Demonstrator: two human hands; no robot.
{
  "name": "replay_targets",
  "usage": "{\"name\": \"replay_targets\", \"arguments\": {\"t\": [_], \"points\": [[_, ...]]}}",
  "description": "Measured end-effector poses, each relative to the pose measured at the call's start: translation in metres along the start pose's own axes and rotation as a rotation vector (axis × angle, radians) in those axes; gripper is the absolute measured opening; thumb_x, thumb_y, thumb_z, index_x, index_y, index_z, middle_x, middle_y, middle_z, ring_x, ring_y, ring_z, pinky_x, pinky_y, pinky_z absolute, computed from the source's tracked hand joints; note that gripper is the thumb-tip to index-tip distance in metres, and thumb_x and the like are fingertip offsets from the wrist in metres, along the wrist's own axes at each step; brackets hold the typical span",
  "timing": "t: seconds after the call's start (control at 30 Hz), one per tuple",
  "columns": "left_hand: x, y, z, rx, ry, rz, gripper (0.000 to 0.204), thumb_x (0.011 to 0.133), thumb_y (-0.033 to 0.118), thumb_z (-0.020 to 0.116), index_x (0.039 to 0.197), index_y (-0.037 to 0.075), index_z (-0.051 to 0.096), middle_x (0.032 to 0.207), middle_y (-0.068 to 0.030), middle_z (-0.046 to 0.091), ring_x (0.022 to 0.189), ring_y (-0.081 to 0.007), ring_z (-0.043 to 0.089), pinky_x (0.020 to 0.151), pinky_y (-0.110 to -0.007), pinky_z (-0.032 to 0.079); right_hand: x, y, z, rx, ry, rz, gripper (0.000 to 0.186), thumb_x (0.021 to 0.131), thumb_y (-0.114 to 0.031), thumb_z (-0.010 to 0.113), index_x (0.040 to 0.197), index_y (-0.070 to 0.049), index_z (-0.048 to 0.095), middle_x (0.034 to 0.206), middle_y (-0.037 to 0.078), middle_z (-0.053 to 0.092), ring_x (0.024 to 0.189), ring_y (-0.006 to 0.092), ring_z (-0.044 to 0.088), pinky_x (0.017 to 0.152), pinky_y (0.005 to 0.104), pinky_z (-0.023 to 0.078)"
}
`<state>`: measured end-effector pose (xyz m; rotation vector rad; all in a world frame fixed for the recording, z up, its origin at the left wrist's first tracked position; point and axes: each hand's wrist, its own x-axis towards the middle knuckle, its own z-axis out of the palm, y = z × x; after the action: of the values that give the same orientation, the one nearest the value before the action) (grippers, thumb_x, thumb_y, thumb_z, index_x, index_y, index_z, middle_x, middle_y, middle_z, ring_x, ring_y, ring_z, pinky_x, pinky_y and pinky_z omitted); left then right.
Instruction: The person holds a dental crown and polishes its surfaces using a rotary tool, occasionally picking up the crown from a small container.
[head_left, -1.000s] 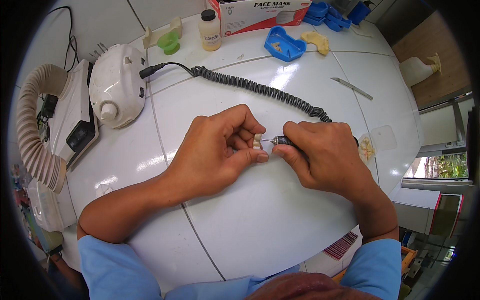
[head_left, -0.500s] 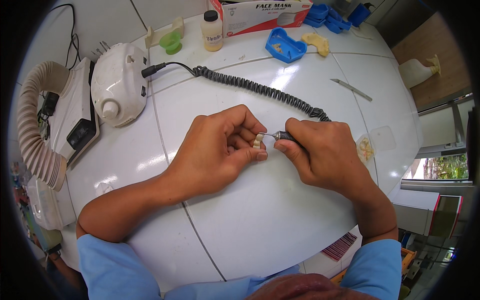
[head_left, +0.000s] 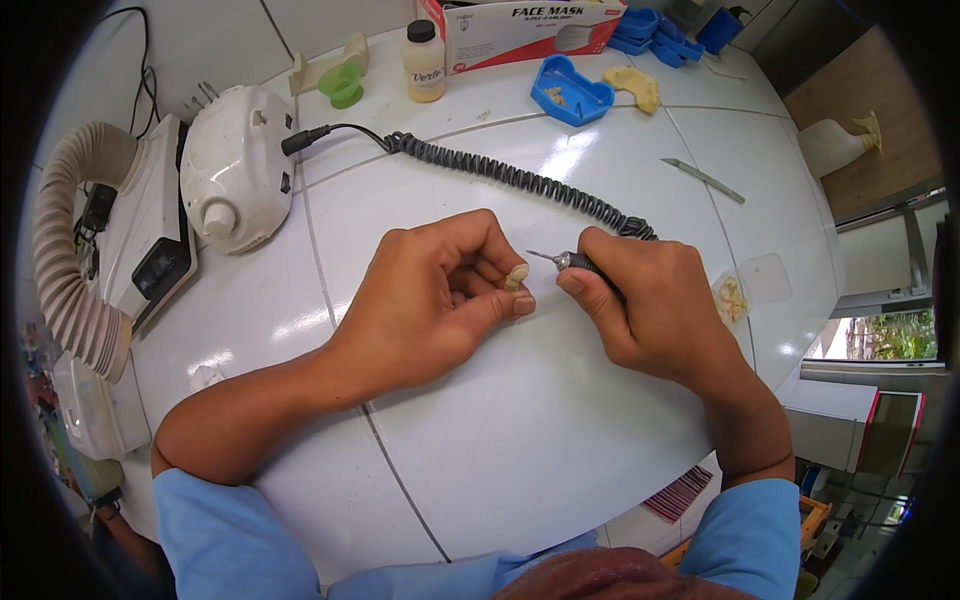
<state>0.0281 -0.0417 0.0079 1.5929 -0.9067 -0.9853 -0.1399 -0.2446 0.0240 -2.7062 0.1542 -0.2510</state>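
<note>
Between the thumb and fingers of my left hand (head_left: 430, 295) is a small cream-coloured dental piece shaped like joined teeth (head_left: 515, 278). My right hand (head_left: 645, 300) grips a black rotary handpiece (head_left: 577, 263) like a pen, its thin metal bur (head_left: 540, 255) pointing left. The bur tip sits just off the dental piece, a small gap between them. Behind my right hand a coiled black cord (head_left: 510, 175) leads up and left to a white control unit (head_left: 238, 170) with a round knob. Part of the handpiece is hidden inside my right hand.
A ribbed suction hose (head_left: 85, 240) stands at the left. Along the back are a green cup (head_left: 342, 86), a bottle (head_left: 424, 65), a mask box (head_left: 535, 35), a blue tray (head_left: 572, 92) and a yellowish dental cast (head_left: 634, 88). A metal knife (head_left: 703, 179) and clear container (head_left: 731, 298) lie right.
The bur has drawn back from the dental piece and its tip has risen slightly. The piece has turned a little in my left fingers.
</note>
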Motion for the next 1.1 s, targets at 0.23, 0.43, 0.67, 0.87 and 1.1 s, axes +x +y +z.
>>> {"name": "replay_targets", "arguments": {"t": [0.23, 0.43, 0.67, 0.87, 1.1], "points": [[0.0009, -0.0009, -0.0013, -0.013, 0.007, 0.015, 0.019, 0.106, 0.0, 0.081, 0.118, -0.002, 0.067, 0.109, -0.0093, 0.08, 0.103, -0.0139, 0.081, 0.093, -0.028, 0.065, 0.0002, 0.0019, -0.002, 0.045, -0.019, -0.059, 0.037, 0.111, -0.036, 0.073, 0.089, -0.008, 0.062, 0.07, 0.012, 0.066, 0.06, 0.0382, 0.066, 0.056, 0.0485, 0.049], [0.0007, 0.0023, -0.0018, -0.018, -0.011, 0.019, 0.026, 0.106, 0.0, 0.08, 0.129, -0.004, 0.069, 0.111, -0.0086, 0.08, 0.105, -0.0117, 0.079, 0.094, -0.026, 0.063, 0.001, 0.0024, -0.0006, 0.039, -0.009, -0.07, 0.038, 0.112, -0.036, 0.073, 0.089, -0.007, 0.063, 0.071, 0.011, 0.067, 0.06, 0.0372, 0.066, 0.055, 0.0483, 0.048], [0.0001, 0.0004, -0.0018, -0.002, -0.015, -0.014, 0.028, 0.105, 0.0, 0.081, 0.132, -0.004, 0.073, 0.11, -0.0077, 0.081, 0.104, -0.0111, 0.079, 0.093, -0.026, 0.063, 0.0014, 0.0017, -0.0007, 0.021, -0.017, -0.075, 0.037, 0.111, -0.035, 0.073, 0.09, -0.007, 0.063, 0.071, 0.011, 0.067, 0.06, 0.0365, 0.066, 0.055, 0.0477, 0.049], [0.0013, 0.0034, -0.001, 0.017, -0.027, 0.004, 0.033, 0.105, 0.002, 0.082, 0.136, -0.004, 0.071, 0.11, -0.0076, 0.082, 0.104, -0.011, 0.08, 0.092, -0.026, 0.063, 0.0007, 0.002, 0.0012, 0.023, 0.0, -0.073, 0.036, 0.111, -0.035, 0.074, 0.091, -0.007, 0.063, 0.072, 0.01, 0.067, 0.06, 0.0363, 0.067, 0.055, 0.0472, 0.049], [0.0, 0.0037, -0.0019, 0.04, -0.03, 0.007, 0.037, 0.106, 0.004, 0.083, 0.139, -0.004, 0.071, 0.109, -0.0067, 0.081, 0.102, -0.01, 0.079, 0.092, -0.025, 0.062, 0.0014, 0.0014, 0.0016, 0.032, 0.006, -0.052, 0.036, 0.111, -0.035, 0.074, 0.091, -0.007, 0.063, 0.072, 0.01, 0.068, 0.06, 0.0362, 0.068, 0.055, 0.0469, 0.049]]}}
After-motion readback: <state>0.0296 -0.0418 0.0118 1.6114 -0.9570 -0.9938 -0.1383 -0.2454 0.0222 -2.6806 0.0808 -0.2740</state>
